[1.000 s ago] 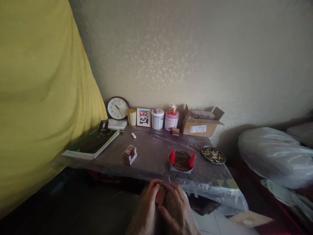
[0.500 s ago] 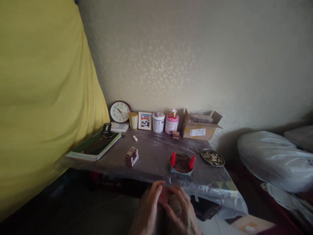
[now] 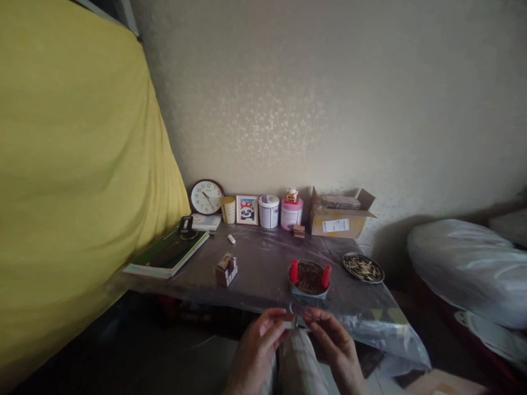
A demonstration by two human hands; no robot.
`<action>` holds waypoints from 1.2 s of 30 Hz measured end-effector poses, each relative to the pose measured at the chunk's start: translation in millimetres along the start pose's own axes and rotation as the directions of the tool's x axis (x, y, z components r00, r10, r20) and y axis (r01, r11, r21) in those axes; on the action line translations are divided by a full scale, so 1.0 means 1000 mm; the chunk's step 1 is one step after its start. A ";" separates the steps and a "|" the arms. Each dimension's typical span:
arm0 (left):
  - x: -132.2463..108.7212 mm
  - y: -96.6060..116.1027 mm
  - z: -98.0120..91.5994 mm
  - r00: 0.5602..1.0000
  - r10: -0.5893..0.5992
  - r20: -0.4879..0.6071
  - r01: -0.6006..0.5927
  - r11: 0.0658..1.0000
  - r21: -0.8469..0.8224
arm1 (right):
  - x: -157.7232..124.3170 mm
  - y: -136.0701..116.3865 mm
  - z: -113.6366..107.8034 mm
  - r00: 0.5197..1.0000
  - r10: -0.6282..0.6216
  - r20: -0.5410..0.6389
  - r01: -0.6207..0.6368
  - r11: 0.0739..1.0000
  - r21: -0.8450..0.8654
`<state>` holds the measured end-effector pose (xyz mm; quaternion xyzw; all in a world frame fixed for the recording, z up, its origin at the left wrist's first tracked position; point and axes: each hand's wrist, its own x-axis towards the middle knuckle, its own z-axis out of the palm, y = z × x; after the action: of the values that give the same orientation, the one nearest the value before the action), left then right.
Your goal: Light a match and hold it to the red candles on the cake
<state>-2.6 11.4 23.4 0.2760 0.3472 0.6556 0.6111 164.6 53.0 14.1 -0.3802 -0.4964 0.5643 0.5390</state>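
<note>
Pale patterned wall [image 3: 280, 131] stands behind a plastic-covered table [image 3: 263, 263], with a yellow curtain [image 3: 82, 164] hanging on the left. Near the table's near edge, above the person's leg [image 3: 302, 365], the left hand [image 3: 258, 343] pinches a small box [image 3: 290, 321] between thumb and fingers. Just to its right, the right hand [image 3: 335, 340] has its thumb and fingertips drawn narrow; whether they grip anything, I cannot tell. Farther left on the table sits a little stack of boxes [image 3: 226, 271]; farther right, a round dish [image 3: 310, 294] bears two upright red pieces [image 3: 294, 272], and a plate of thin sticks [image 3: 363, 269] lies right of it. An open carton [image 3: 337, 226] stands at the far right.
</note>
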 end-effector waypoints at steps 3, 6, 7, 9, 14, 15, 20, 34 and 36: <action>-0.006 0.006 0.004 1.000 0.004 0.026 -0.003 1.000 -0.030 | 0.003 -0.001 0.000 0.993 0.077 -0.085 -0.056 0.973 0.222; -0.012 0.011 0.008 0.999 -0.024 0.026 0.025 0.999 -0.034 | 0.003 -0.005 0.001 0.988 0.084 -0.128 -0.043 0.955 0.294; -0.014 0.013 0.009 0.999 -0.033 0.037 0.034 0.999 -0.034 | 0.003 -0.006 0.001 0.988 0.081 -0.134 -0.038 0.955 0.294; -0.016 0.014 0.012 0.998 -0.043 0.053 0.045 0.998 -0.040 | 0.001 -0.010 0.002 0.985 0.084 -0.148 -0.036 0.953 0.300; -0.014 0.010 0.020 0.997 -0.055 0.057 0.057 0.998 -0.038 | -0.007 -0.019 0.004 0.977 0.046 -0.210 -0.005 0.981 0.195; -0.012 0.009 0.022 0.996 -0.059 0.063 0.061 0.998 -0.034 | -0.009 -0.020 0.005 0.978 -0.009 -0.208 0.036 0.991 0.129; -0.005 0.004 0.031 0.993 -0.066 0.093 0.068 0.998 -0.014 | -0.014 -0.023 0.008 0.903 -0.415 -0.112 0.373 0.886 -0.277; 0.003 0.002 0.036 0.997 -0.056 0.045 0.054 0.997 0.051 | -0.007 -0.021 0.006 0.727 -0.673 0.137 0.614 0.547 -0.569; 0.005 0.002 0.037 0.997 -0.059 0.047 0.057 0.997 0.044 | -0.006 -0.023 0.004 0.708 -0.690 0.151 0.626 0.514 -0.586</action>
<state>24.8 20.9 46.9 0.2947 0.3542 0.6229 0.6322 166.4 44.5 36.7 -0.3408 -0.7261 0.1103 0.5870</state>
